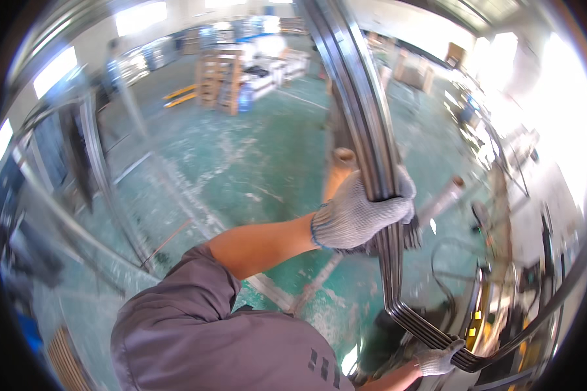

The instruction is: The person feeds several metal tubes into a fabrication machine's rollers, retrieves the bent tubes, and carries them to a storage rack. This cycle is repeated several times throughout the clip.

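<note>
A bundle of several bent steel tubes (365, 117), dark and shiny, runs from the top edge down past the middle and bends toward the lower right. Around its middle my left hand (364, 212), in a grey knitted glove, is closed with the fingers wrapped over the tubes. Farther down, near the lower bend, my right hand (437, 360) in a like glove grips the same bundle. Its fingers are partly hidden by the tubes. Behind the bundle, close to my left hand, a brown cardboard roll (341, 168) stands out.
A machine with yellow parts (477, 322) and cables is at the lower right. Another roll (445, 199) lies beyond the bundle. Metal frames (101, 163) stand on the left. Wooden pallets (220, 81), yellow forks (180, 96) and a blue bottle (245, 98) are farther off on the green floor (241, 176).
</note>
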